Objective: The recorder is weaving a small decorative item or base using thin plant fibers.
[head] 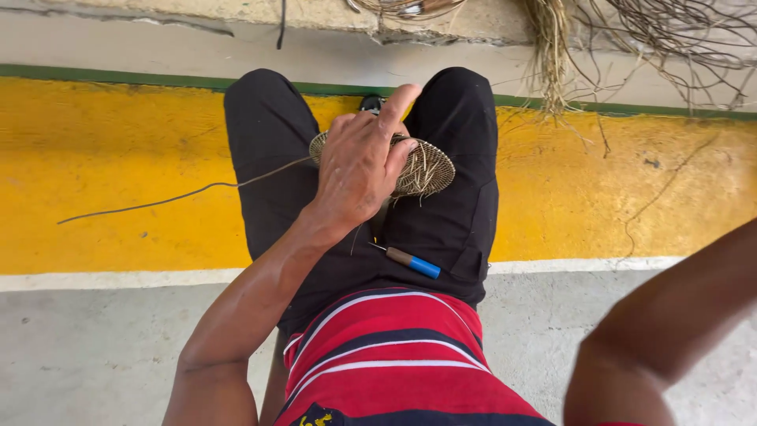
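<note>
My left hand (361, 162) grips a small round woven basket base (426, 167) of brown fibre, held over my knees in black shorts. Its index finger sticks up and the other fingers curl over the weave. A long thin fibre strand (181, 194) trails from the basket out to the left over the yellow floor. Loose fibre ends stick out of the basket's underside. Only my right forearm (670, 315) shows at the lower right; the right hand is out of the picture. A small awl with a brown and blue handle (410, 261) lies on my right thigh.
I sit on a grey concrete floor with a wide yellow band (95, 158) edged in white and green. Bundles of dry fibre and thin vines (631, 39) lie along the top right by a concrete ledge.
</note>
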